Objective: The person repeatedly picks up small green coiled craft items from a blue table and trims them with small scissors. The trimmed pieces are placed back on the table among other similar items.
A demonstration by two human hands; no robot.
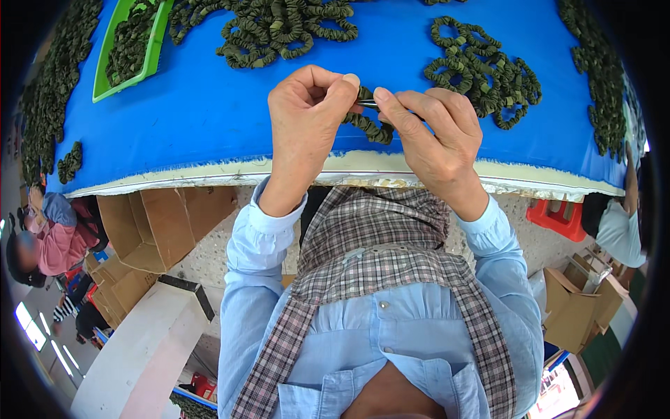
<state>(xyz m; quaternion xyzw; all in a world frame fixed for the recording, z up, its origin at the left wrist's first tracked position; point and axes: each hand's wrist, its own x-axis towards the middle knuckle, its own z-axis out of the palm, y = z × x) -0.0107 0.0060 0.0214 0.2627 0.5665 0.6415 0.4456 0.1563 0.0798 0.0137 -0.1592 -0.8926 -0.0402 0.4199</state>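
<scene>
My left hand [301, 115] is closed, its thumb and forefinger pinching a dark green ruffled scrunchie [370, 128] just above the near edge of the table. The scrunchie hangs between both hands, partly hidden by the fingers. In my right hand [441, 136] is a slim pointed metal tool [367, 103]. Its tip reaches the scrunchie beside my left thumb. Most of the tool lies hidden in my fingers, so I cannot tell whether it is tweezers or snips. Similar scrunchies lie heaped beyond my left hand [279, 31] and beyond my right hand [481, 73].
Blue cloth [209, 112] covers the table. A green plastic basket [124, 86] with scrunchies stands at the far left. Larger heaps [57, 77] line both sides. Cardboard boxes [164, 223] and a red stool [558, 218] are below the table edge. Other people sit left and right.
</scene>
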